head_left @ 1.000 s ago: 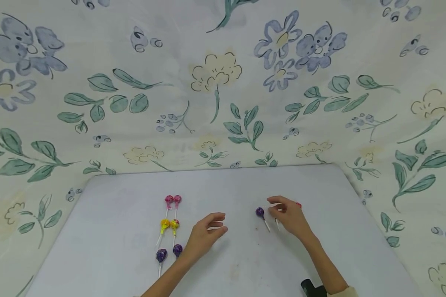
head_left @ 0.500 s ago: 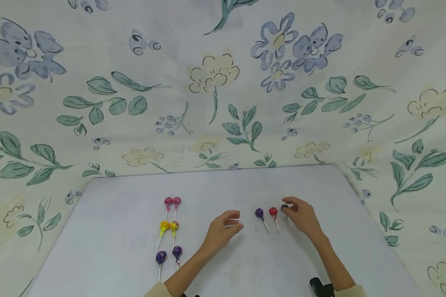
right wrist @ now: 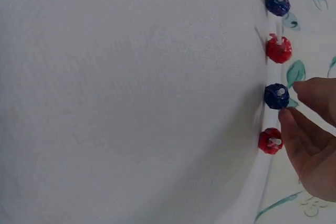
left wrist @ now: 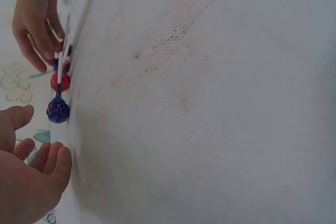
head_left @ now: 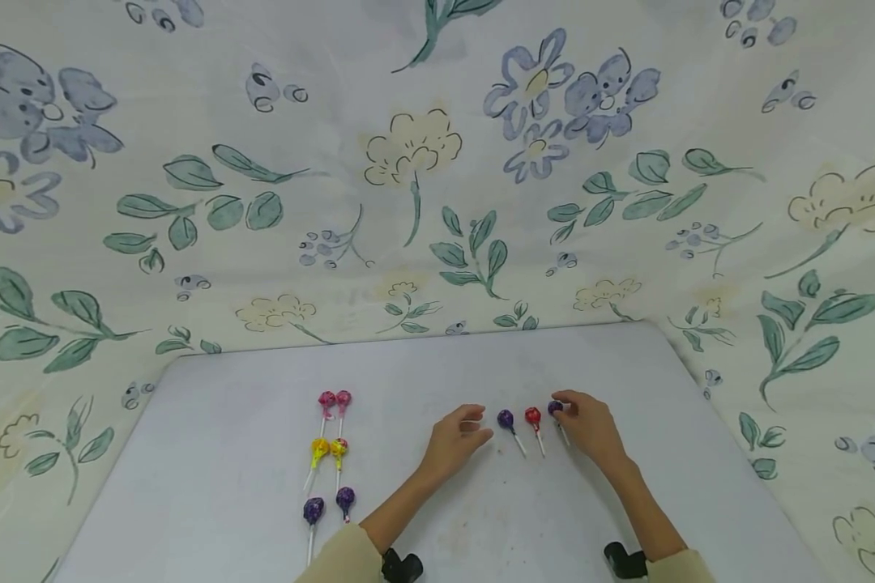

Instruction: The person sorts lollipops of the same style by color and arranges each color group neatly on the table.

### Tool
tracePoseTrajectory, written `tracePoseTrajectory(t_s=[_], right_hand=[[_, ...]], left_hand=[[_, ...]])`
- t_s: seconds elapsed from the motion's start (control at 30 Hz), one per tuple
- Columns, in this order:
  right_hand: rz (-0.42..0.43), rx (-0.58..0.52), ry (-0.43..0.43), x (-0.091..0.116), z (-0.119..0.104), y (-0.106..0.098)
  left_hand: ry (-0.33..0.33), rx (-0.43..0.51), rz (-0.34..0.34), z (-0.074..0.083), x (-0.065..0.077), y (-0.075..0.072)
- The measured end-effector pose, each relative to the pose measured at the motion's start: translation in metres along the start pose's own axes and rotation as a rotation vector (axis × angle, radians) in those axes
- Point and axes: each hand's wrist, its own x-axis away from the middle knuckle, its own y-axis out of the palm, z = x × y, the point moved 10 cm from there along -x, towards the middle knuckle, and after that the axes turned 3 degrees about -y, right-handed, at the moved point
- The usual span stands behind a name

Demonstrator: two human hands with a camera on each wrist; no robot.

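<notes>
On the white table, a row of wrapped lollipops lies right of centre: a purple lollipop (head_left: 505,419), a red lollipop (head_left: 532,415) and a second purple lollipop (head_left: 555,407). My right hand (head_left: 587,425) has thumb and forefinger at either side of that second purple head, pinching it. Beyond it, in the right wrist view, sits another red lollipop (right wrist: 271,141), hidden behind the hand in the head view. My left hand (head_left: 454,440) hovers left of the row with loosely bent fingers and holds nothing; its fingertips are near the first purple lollipop.
At the left, lollipops lie in pairs: pink lollipops (head_left: 326,399) at the back, yellow lollipops (head_left: 320,448) in the middle, purple lollipops (head_left: 313,510) in front. A floral cloth (head_left: 408,162) rises behind the table (head_left: 211,437). Dark devices (head_left: 403,565) are at both wrists.
My right hand has shifted right from beside the red lollipop to the second purple one, uncovering the red one. My left hand has moved right, toward the row.
</notes>
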Motion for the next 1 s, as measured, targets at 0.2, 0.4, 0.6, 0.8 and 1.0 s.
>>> tracePoseTrajectory(t_s=[0.2,0.4,0.6,0.8,1.0], right_hand=[[0.007,0.045,-0.012,0.000,0.001,0.004],[0.027,0.044,-0.030,0.000,0.000,0.005],[0.038,0.026,-0.050,0.001,-0.004,0.008],[0.047,0.034,-0.014,-0.001,0.000,0.009],[0.055,0.044,-0.003,-0.004,0.001,0.010]], left_hand=[[0.004,-0.036,0.025,-0.001,-0.009,0.009],[-0.017,-0.039,0.022,-0.004,-0.018,0.020],[-0.025,-0.070,0.025,-0.008,-0.025,0.027],[-0.001,-0.102,0.037,-0.008,-0.030,0.031],[-0.004,-0.139,0.038,-0.005,-0.032,0.034]])
